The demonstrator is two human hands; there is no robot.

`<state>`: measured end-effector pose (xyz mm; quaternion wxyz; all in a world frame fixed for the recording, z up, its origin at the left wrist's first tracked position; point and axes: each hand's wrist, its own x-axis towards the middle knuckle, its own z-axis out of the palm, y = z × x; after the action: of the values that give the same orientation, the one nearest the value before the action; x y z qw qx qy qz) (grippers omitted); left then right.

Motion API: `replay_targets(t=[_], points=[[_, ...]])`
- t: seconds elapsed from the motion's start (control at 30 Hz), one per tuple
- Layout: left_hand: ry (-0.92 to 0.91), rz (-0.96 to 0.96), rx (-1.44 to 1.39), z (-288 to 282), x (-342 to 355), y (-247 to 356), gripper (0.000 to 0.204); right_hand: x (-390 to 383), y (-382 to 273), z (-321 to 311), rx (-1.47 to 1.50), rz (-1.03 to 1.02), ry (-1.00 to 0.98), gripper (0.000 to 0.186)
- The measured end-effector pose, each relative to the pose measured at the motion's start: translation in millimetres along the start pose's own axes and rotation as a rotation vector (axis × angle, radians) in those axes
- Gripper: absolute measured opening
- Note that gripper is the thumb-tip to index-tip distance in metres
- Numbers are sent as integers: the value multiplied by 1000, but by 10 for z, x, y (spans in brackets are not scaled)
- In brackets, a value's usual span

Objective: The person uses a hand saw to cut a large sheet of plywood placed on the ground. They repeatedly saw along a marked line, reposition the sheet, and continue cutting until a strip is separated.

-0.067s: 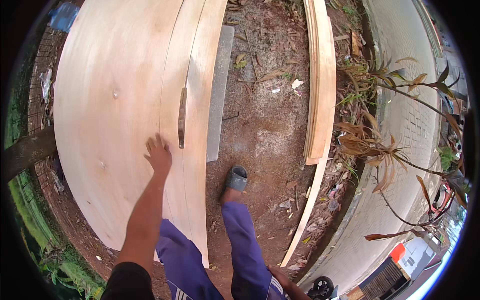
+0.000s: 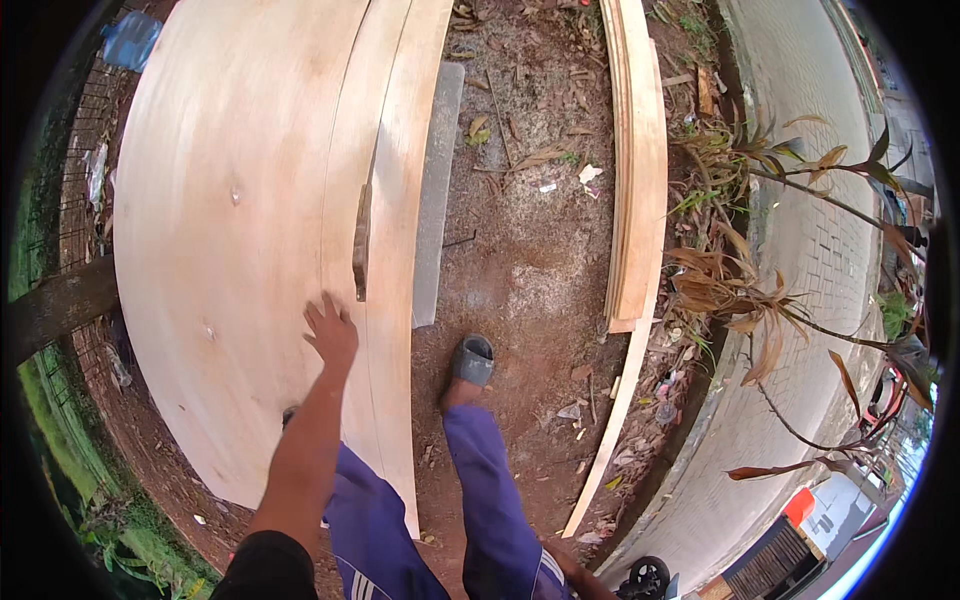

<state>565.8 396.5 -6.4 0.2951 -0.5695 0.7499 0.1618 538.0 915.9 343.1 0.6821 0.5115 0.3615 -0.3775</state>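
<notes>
A large pale plywood sheet [image 2: 220, 240] fills the left half of the view, crossed lengthwise by thin lines near its right side. My left hand [image 2: 332, 332] is on the sheet with fingers spread, holding nothing, just below a short brown strip of wood [image 2: 360, 245] that lies along one line. Down at the lower edge, my right hand [image 2: 568, 566] is partly visible beside my right thigh, its fingers hidden. My sandaled right foot [image 2: 473, 358] stands on the dirt beside the sheet.
A grey board [image 2: 436, 200] shows under the sheet's right edge. Stacked long strips [image 2: 630, 180] lie right of the dirt path [image 2: 530, 290]. Further right are plants [image 2: 760, 285], a paved lane [image 2: 790, 420] and a black wheel [image 2: 648, 578]. A dark beam [image 2: 60, 300] lies at left.
My left hand has shifted slightly toward me and to the right on the sheet. The whole view has moved a little.
</notes>
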Motion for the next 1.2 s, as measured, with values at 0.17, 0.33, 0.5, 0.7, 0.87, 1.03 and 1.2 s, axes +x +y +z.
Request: replay_targets(t=[0.17,0.33,0.5,0.7,0.87,1.03,1.2], points=[[-486,27,-227,352,-1792,125,61,-169,135,-208,63,-8,-82,62],[-664,291,-180,340,-3077,440,66,47,-74,-288,21,-213,-113,63],[-635,553,-201,-646,-3164,644,69,243,-189,-288,-7,-398,-44,63],[-301,510,-150,-2082,-2342,122,67,-432,84,-183,-635,-625,150,69],[20,337,-387,-3364,-2527,-271,61,-779,680,-230,-736,-492,71,71],[96,336,-711,-3313,-3270,-821,52,-151,546,-890,-905,-661,117,76],[-65,157,-879,-1775,-4433,-2106,52,-1212,889,-77,-1161,-731,117,76]])
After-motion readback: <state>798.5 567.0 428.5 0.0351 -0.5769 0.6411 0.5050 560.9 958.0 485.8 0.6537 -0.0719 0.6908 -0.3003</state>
